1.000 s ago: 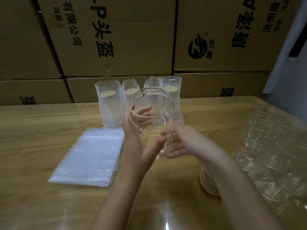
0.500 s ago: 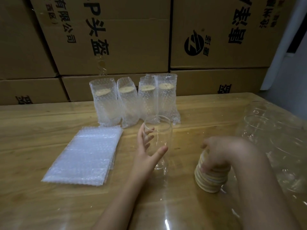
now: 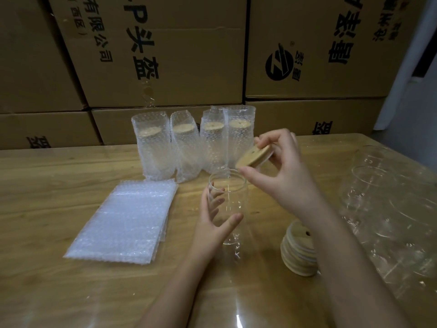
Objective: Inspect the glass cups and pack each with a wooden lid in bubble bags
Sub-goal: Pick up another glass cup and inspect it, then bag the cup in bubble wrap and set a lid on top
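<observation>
Table (image 3: pixel 59 176) | left hand (image 3: pixel 214 223) grips cup (image 3: pixel 233 192) (base indistinct) | right hand (image 3: pixel 283 176) pinches lid (image 3: pixel 254 156)

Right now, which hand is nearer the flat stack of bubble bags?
Left. The left hand grips the glass cup just right of the stack of bubble bags. The right hand holds a wooden lid above the cup's mouth, farther right.

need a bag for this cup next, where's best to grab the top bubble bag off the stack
Probably pinch the top bubble bag at its right edge, coming from the side of the glass cup: the stack lies flat and its layers look fanned there.
</observation>
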